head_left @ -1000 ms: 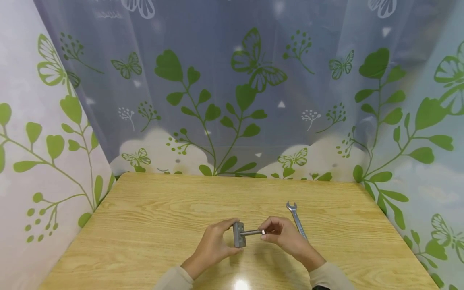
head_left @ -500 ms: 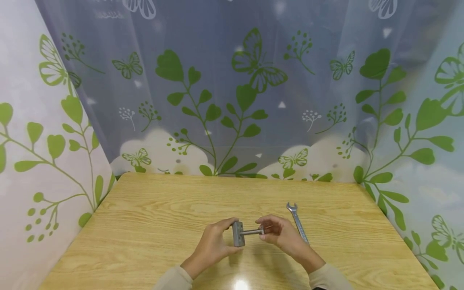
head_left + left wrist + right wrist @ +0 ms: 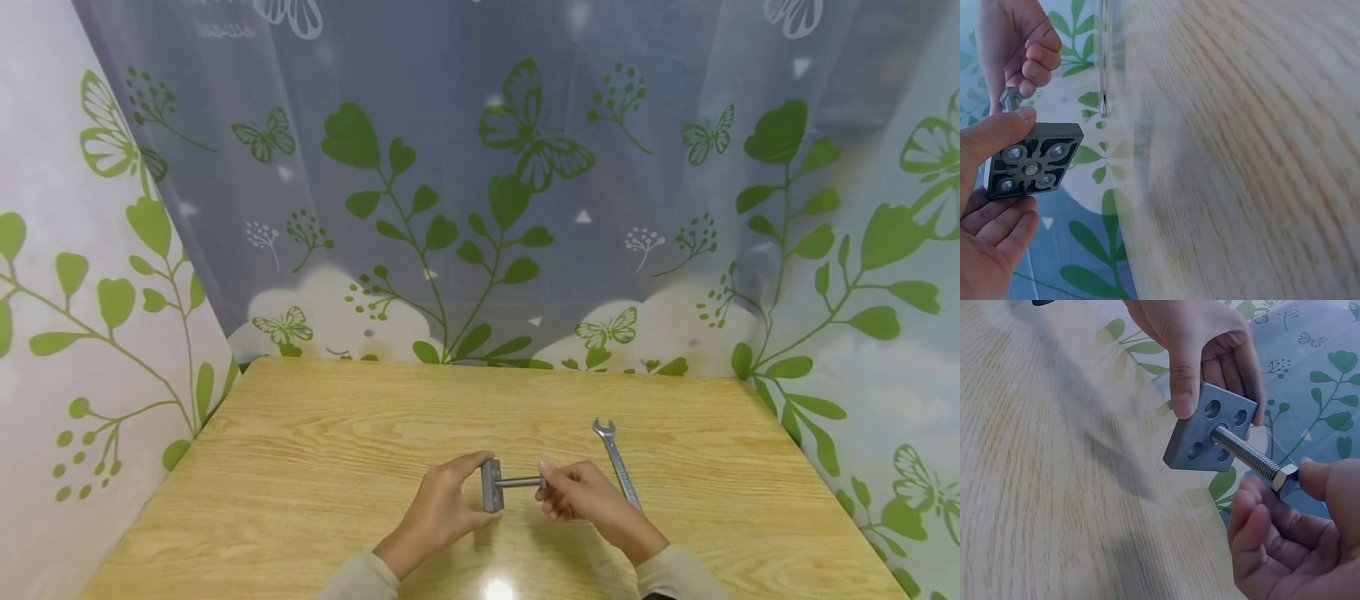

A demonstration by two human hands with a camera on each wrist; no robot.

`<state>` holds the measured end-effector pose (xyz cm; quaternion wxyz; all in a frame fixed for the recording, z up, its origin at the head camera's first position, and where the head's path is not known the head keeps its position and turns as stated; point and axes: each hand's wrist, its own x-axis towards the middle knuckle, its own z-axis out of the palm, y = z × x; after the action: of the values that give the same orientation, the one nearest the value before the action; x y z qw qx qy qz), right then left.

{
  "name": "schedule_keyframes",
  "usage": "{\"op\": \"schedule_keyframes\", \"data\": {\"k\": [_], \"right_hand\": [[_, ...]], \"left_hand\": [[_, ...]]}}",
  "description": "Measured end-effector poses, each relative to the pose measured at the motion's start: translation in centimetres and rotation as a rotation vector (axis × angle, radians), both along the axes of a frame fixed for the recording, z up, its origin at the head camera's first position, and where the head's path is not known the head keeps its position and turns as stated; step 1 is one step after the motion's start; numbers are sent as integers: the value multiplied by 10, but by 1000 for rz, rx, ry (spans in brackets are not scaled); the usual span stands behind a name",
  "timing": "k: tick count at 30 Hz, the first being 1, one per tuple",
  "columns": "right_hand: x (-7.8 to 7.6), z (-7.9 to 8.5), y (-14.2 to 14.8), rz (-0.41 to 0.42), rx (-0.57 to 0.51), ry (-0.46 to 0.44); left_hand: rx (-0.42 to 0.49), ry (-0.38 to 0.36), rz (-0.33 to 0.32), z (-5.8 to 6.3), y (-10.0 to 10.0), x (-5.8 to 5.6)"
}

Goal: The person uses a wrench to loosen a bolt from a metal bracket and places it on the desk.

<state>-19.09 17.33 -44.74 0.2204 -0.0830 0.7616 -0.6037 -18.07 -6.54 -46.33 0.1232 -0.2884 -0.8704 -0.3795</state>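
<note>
A square grey metal plate (image 3: 491, 487) with a hole near each corner is held on edge above the table. My left hand (image 3: 441, 504) grips it by opposite edges, thumb on one side and fingers on the other. From the plate's centre a threaded hex bolt (image 3: 1249, 455) sticks out to the right; its tip shows flush in the plate's ribbed back (image 3: 1054, 164) in the left wrist view. At the bolt's hex head (image 3: 1285, 481), my right hand (image 3: 588, 500) pinches with thumb and curled fingers.
An open-ended wrench (image 3: 617, 467) lies on the wooden table (image 3: 337, 433), just beyond my right hand. Patterned curtains (image 3: 450, 250) with green leaves and butterflies stand behind the table and along both sides.
My right hand loosened around the bolt head, with its fingers spread, then turned and took hold of it again with the thumb uppermost. The left hand and plate stay nearly still.
</note>
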Motion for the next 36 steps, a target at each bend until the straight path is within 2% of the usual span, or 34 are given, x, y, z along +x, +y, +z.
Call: {"op": "schedule_keyframes", "data": {"k": [4,11,15,21,26,36], "right_hand": [[-1,1,0,5,-6,61],[-2,1,0,-43,-16,223],[-3,1,0,-57,-15,246],[-3,2,1,-37,-9,253],[-2,2,3,-20,31,204],[-3,0,4,21,-7,-13]], "left_hand": [[-9,6,3,0,-1,0],[-6,14,14,1,-2,-1],[2,9,17,2,-3,-2],[9,12,14,2,-2,-2],[13,9,14,2,-2,-1],[2,29,15,-2,-2,-1]]}}
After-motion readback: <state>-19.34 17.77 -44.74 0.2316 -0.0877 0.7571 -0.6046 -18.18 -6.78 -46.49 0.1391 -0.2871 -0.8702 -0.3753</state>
